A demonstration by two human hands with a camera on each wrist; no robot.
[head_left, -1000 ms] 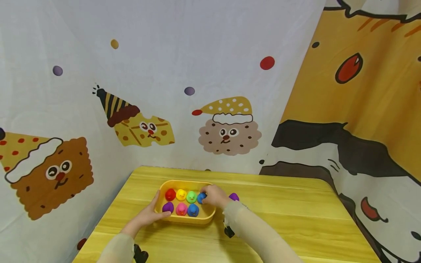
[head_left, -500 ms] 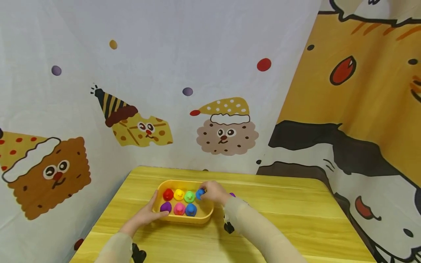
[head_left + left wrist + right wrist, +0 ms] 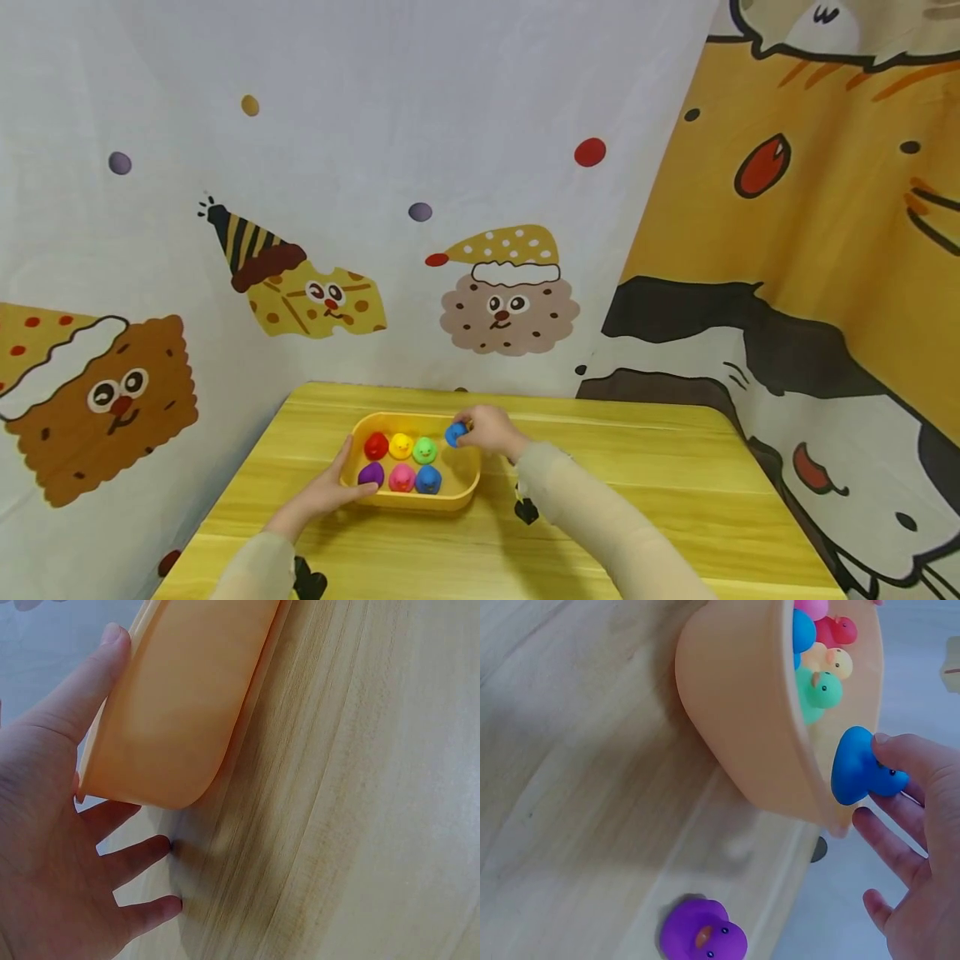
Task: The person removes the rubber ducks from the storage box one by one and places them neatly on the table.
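The right hand pinched a blue duck between thumb and fingers, at the far right part of the yellow-orange tray, just inside its rim. The left hand lay around the tray's near left corner, the thumb along the near rim and the index finger up the left side; in the left wrist view its other fingers were straight and spread, so it steadied the tray without curling around it.

Inside the tray, six more ducks stood in two rows. The far row ran from left to right: a red duck, a yellow duck and a green duck. The near row held a purple duck, close to the left thumb, then a pink duck and a second blue duck.

To the right of the tray, and apart from it, a loose purple duck sat on the wood-grained worktop. Pale sleeves covered both forearms. Beyond the worktop's far edge hung a pale cloth printed with cartoon figures, among them a cheese in a striped hat.
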